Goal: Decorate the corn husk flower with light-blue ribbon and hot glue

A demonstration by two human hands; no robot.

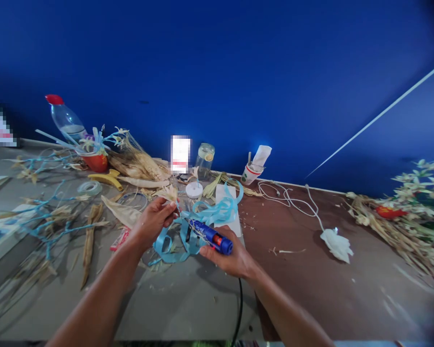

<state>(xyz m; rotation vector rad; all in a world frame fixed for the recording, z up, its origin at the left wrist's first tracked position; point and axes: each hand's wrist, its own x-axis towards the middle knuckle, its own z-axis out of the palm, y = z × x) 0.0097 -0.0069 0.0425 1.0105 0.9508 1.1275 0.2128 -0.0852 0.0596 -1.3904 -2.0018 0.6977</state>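
Your left grip (158, 214) pinches a pale husk flower (170, 193) above the desk (181, 308). Your right grip (234, 255) wraps around a blue glue gun (207, 233), which points toward the flower. Curling light-blue ribbon (222, 210) lies beneath and beyond the gun, near a white disc (194, 191).

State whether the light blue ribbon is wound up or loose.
Loose: the ribbon lies in open loops and curls beside the blue glue gun held in the right hand.
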